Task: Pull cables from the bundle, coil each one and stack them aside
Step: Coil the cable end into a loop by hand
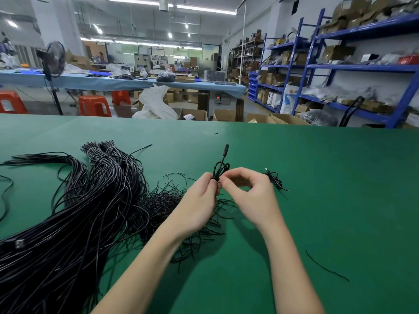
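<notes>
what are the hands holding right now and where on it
Both hands, left hand and right hand, pinch one small coiled cable at its lower end.

A green table (317, 177) carries a thick bundle of black cables (74, 218) left of the left hand (199, 205), thin black ties (163, 207) under it, a small coiled cable (275, 180) just right of the right hand (251, 193), and a single tie (326, 266) nearer on the right.

You are in a factory workshop: blue steel shelving racks (353, 66) loaded with cardboard boxes, a long blue-covered table (118, 81) strewn with parts, orange plastic stools (94, 106), a black pedestal fan (54, 58), strip lights overhead
</notes>
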